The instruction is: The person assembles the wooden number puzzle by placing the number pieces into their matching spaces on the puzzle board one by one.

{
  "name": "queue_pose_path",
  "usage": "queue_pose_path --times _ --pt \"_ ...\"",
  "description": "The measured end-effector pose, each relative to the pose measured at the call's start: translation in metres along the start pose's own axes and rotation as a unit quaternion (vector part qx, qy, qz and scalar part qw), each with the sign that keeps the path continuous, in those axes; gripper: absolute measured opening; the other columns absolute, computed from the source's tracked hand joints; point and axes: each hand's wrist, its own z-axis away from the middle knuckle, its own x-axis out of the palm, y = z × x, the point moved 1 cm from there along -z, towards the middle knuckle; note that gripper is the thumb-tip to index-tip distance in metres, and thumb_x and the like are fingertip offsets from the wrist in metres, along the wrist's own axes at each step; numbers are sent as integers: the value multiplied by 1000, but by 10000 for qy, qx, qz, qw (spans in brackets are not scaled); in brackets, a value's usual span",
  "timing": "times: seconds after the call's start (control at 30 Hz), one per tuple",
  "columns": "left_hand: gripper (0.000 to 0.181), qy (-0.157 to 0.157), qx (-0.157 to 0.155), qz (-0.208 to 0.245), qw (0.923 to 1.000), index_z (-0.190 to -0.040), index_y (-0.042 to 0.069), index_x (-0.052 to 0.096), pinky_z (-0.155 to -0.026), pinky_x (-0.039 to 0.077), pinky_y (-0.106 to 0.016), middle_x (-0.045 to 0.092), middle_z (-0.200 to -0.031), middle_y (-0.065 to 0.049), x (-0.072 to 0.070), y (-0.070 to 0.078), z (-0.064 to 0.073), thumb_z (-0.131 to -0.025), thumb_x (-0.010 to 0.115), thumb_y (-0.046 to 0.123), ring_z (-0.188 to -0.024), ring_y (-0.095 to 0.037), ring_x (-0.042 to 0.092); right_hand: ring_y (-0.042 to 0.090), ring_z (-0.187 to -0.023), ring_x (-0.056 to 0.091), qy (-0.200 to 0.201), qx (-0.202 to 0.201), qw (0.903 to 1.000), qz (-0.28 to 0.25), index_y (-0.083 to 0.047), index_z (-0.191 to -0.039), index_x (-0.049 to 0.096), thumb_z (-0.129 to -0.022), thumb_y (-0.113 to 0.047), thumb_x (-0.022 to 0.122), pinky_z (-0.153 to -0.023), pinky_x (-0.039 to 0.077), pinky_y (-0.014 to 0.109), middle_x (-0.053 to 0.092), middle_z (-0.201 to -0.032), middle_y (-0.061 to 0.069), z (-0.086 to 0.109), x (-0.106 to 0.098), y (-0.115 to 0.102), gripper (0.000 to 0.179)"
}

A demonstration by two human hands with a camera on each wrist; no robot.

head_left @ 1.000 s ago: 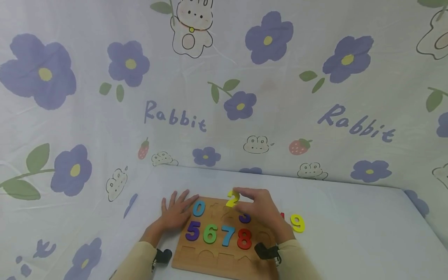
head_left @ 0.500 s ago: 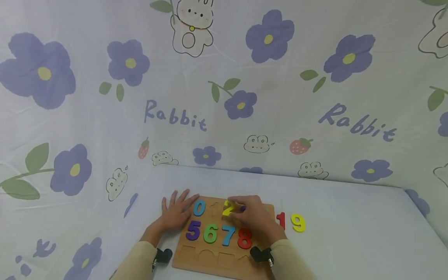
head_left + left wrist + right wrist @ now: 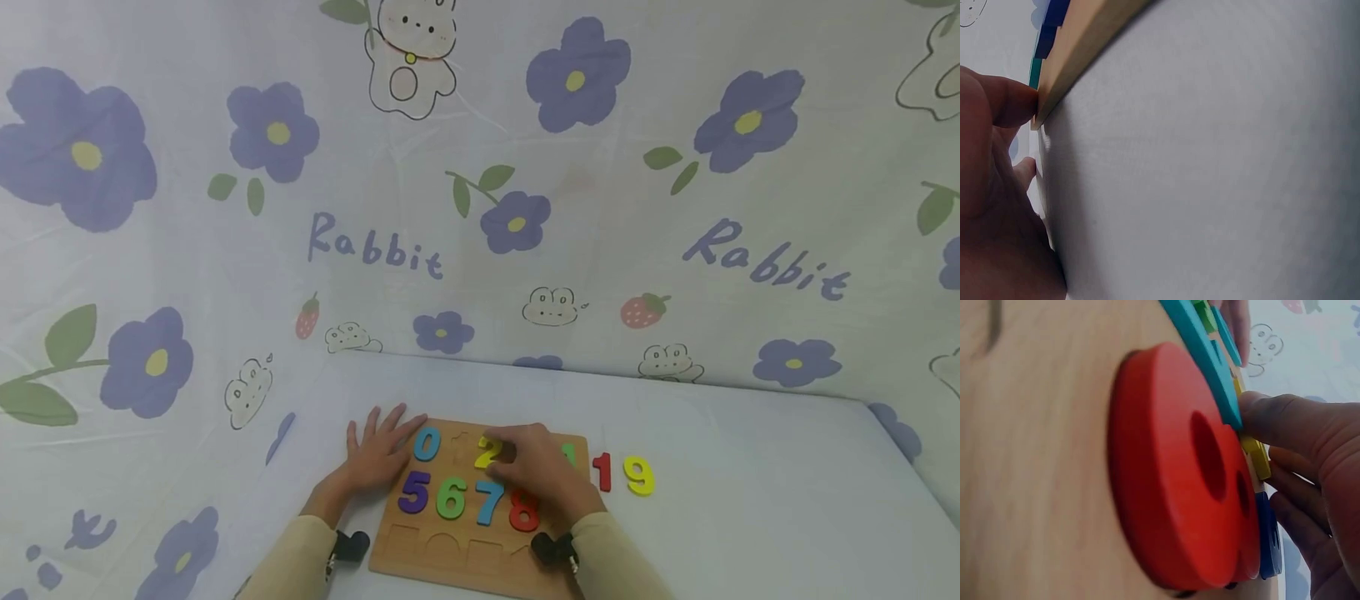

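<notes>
My right hand [image 3: 536, 462] pinches a yellow number 2 [image 3: 487, 452] between thumb and fingers, low over the top row of a wooden number puzzle board [image 3: 420, 562]. In the right wrist view the thumb is at one side of the yellow piece [image 3: 1260, 461], beyond the red 8 [image 3: 1172, 475]. Spread out, the fingers of my left hand [image 3: 377, 457] rest on the white table, by the board's upper left corner. The left wrist view has its thumb [image 3: 1016, 103] against the board's edge [image 3: 1085, 59]. Part of the top row is hidden behind the right hand.
On the board are a blue 0 [image 3: 427, 444], purple 5 [image 3: 413, 492], green 6 [image 3: 451, 499] and blue 7 [image 3: 488, 502]. A red 1 [image 3: 602, 472] and yellow 9 [image 3: 639, 476] lie right of it. A printed cloth [image 3: 600, 250] hangs behind.
My right hand has lowered the yellow 2 from above the board's far edge down to its top row. The red 1 and a green piece have come into sight. My left hand stays put.
</notes>
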Motion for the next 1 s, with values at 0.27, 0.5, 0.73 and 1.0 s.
queue_pose_path --times 0.27,0.5,0.73,1.0 --pt "57 -10 6 -48 10000 -168 27 47 -123 -15 -84 22 -183 -17 1 -2 -2 -111 50 33 -167 -57 -3 20 -113 69 98 -123 9998 -92 -14 -143 73 -94 -22 88 -106 61 47 79 -131 3 3 -3 0 52" --pt "57 10 20 -80 10000 -168 27 46 -123 -14 -84 23 -182 -19 -2 2 1 -111 49 30 -167 -58 -2 23 -127 67 44 340 9986 -408 -23 -147 72 -95 -28 88 -114 56 52 75 -142 -2 15 -21 2 55" --pt "56 68 51 -82 9999 -166 26 49 -123 -11 -86 27 -180 -23 -7 9 3 -110 50 28 -165 -61 2 31 -137 70 314 -25 9990 311 -14 -142 75 -92 -28 91 -115 55 56 76 -143 3 32 -46 9 55" --pt "56 101 19 -124 9999 -168 29 47 -123 -12 -84 24 -182 -18 3 -1 -1 -112 48 32 -167 -58 -1 27 -126 74 364 126 9982 451 -17 -142 75 -89 -32 93 -104 63 50 75 -143 2 62 -72 31 58"
